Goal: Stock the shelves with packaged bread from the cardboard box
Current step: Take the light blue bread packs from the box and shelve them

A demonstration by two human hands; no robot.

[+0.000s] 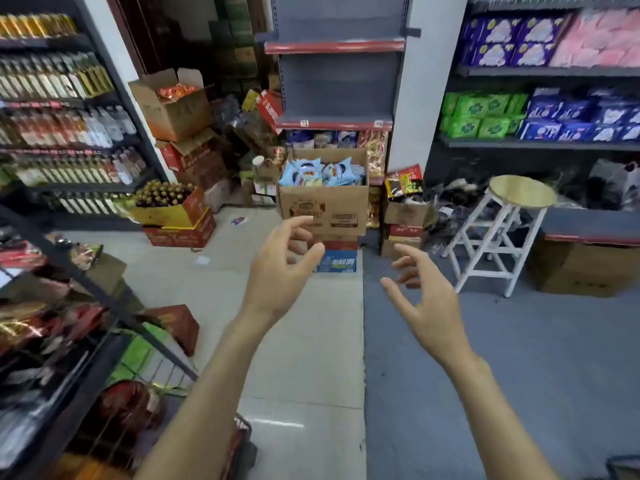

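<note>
Head view, looking down a shop aisle. An open cardboard box [323,206] stands ahead on the floor, stacked on other cartons, and filled to the top with blue packaged bread [320,172]. Directly behind it rises a grey shelf unit [334,84] with red-edged shelves; its upper shelves are bare and a lower one holds packets. A white stool [502,230] stands to the right of the box, and opened cartons of bottles [173,209] crowd the floor to the left. Stocked shelves line both sides of the aisle.

Both arms reach forward. The left hand [277,271] has its fingers [294,225] loosely curled and apart, holding nothing, short of the box front. The right hand [427,292] is likewise spread, its fingers [407,252] apart and touching nothing.

Bare floor [304,341] lies between the person and the box.
</note>
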